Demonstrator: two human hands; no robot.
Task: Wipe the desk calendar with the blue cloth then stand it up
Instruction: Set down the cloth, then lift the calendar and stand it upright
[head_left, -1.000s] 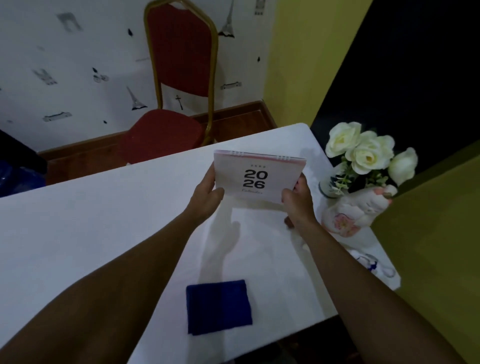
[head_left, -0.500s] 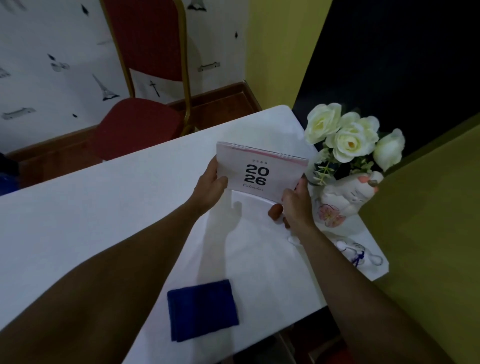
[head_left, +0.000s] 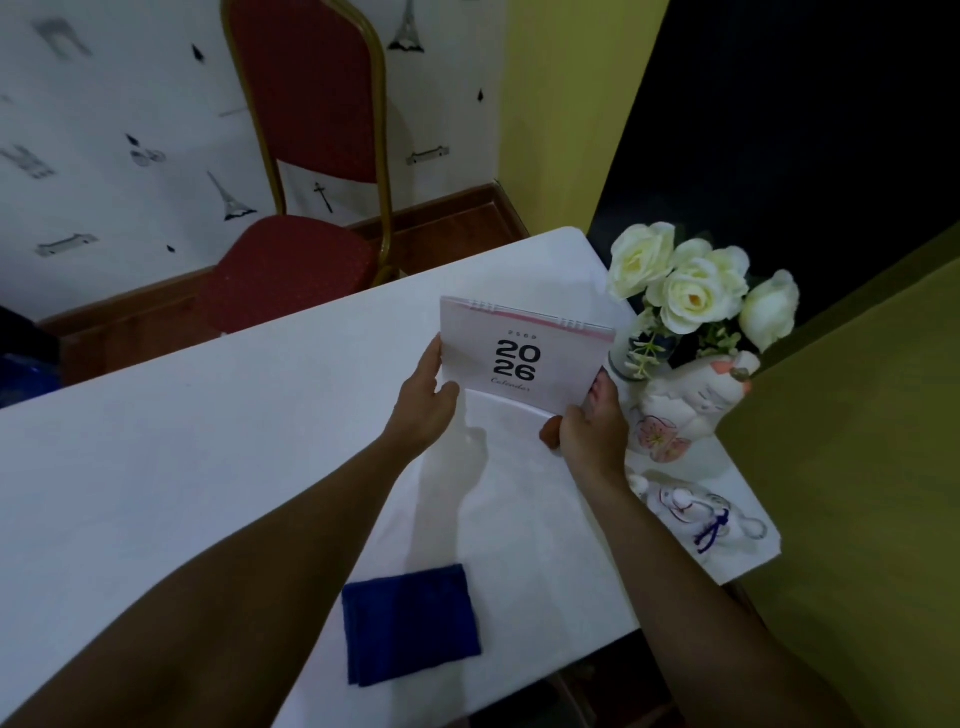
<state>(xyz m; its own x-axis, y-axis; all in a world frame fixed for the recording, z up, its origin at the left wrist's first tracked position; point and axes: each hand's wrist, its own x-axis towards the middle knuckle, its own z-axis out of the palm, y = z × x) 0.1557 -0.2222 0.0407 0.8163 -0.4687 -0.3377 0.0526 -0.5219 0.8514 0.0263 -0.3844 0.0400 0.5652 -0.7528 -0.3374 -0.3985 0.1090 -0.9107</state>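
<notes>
The desk calendar (head_left: 524, 348), pale pink with "2026" in black and a spiral top, stands upright near the far right of the white table (head_left: 208, 441), its cover facing me. My left hand (head_left: 423, 400) grips its lower left edge. My right hand (head_left: 589, 428) grips its lower right corner. A white flap of its base shows below the cover, between my hands. The folded blue cloth (head_left: 410, 623) lies flat near the table's front edge, apart from both hands.
A white cat-shaped vase (head_left: 685, 410) with white roses (head_left: 696, 286) stands right beside the calendar. Small glass ornaments with a blue ribbon (head_left: 701, 514) sit at the right front corner. A red chair (head_left: 296, 260) stands behind the table.
The calendar stays held in both hands in about the same place beside the vase. The view itself has shifted a little; the cloth has not moved.
</notes>
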